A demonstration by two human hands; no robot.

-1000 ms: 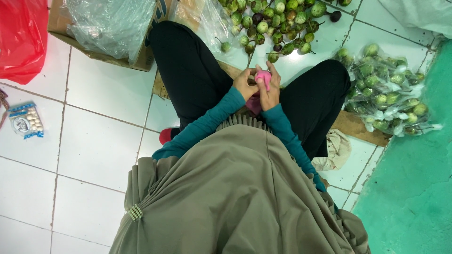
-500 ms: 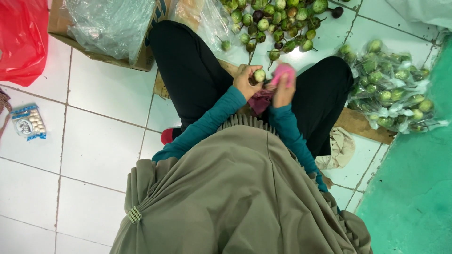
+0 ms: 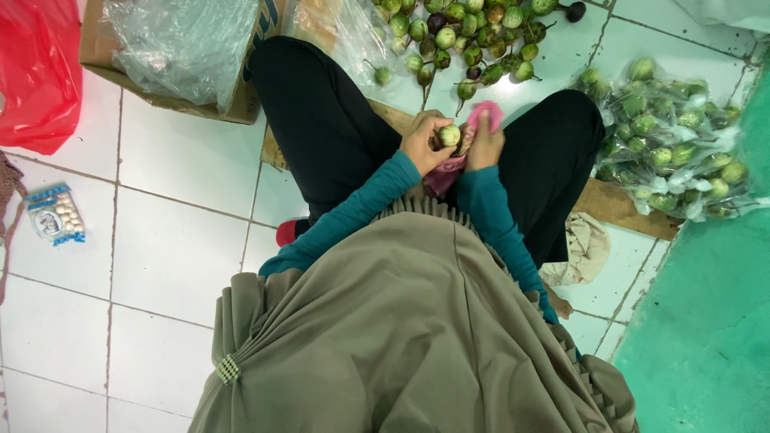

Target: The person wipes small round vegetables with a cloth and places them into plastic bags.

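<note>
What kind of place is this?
Probably an informal produce sorting or packing spot on a tiled floor, not a workshop. A loose pile of small green eggplants, filled clear bags of them and a plastic-lined cardboard box surround the seated person.

Loose eggplants (image 3: 473, 36) lie ahead, bagged eggplants (image 3: 674, 152) right.

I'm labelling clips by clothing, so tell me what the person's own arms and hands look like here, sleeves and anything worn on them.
Both arms are covered by long, close-fitting teal sleeves that end at the wrists. The left hand and right hand are bare: no gloves, and no rings, watch or bracelets that I can make out. A loose olive-grey garment hangs over the upper arms.
</note>
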